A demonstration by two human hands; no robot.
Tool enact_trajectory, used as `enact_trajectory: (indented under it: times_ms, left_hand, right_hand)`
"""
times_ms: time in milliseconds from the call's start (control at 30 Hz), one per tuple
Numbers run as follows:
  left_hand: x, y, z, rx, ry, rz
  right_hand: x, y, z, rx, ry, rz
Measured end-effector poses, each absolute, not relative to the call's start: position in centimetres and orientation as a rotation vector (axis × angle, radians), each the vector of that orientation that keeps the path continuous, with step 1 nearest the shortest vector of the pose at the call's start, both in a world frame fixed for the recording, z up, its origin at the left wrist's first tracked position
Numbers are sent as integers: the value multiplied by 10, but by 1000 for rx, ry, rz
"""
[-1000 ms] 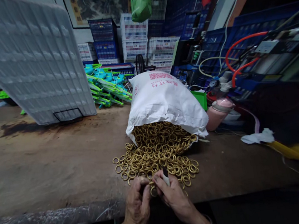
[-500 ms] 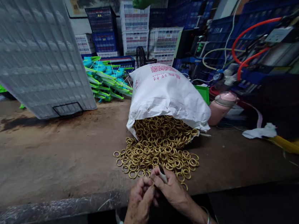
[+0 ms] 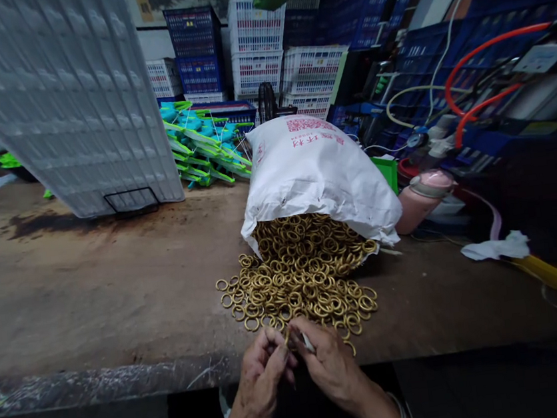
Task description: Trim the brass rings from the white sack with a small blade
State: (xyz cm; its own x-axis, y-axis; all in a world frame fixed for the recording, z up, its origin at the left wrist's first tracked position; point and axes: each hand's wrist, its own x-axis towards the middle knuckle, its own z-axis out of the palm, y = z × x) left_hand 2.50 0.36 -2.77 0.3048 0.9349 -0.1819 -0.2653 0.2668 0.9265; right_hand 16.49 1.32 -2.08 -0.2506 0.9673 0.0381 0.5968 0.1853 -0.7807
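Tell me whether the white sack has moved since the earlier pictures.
No. The white sack keeps its place relative to the pink bottle and the dark stain on the table; all shift together in view, as the camera moves.

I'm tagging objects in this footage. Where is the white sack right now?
In the head view, the white sack lies on the table just right of centre, its open mouth toward the spilled gold-coloured rings, with the pink bottle close on its right.
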Motion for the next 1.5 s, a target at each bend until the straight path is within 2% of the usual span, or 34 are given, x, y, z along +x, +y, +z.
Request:
enact_trajectory:
  times_ms: [233,433,567,767,900,1033,1267,1500]
  left_hand:
    - [22,4,-29,1035,914,997]
    - [17,0,-36,1149,938,993]
    - [15,-6,-23,1132,906,963]
    - [10,-11,-7,1014,778,846]
    - [12,0,-19,713,820,859]
    - [15,3,-24,515,786,837]
    - [21,1,-25,331,666,759]
    - [41,-3,-44,390,757,642]
  right_hand:
    - [169,4,-28,-1492,-2200,698]
    - [166,5,-24,-1529,-2235,778]
    - [163,7,-18,-1617,-2199,764]
    - [210,18,-21,-1938,-1900,417]
    - [252,-3,-32,-1924,-1714,473]
    - [256,-34,-44,-1998,-1713,496]
    - [231,-34,-51,-2048,-1849,281]
    - [231,-24,-54,-2017,-1762,467]
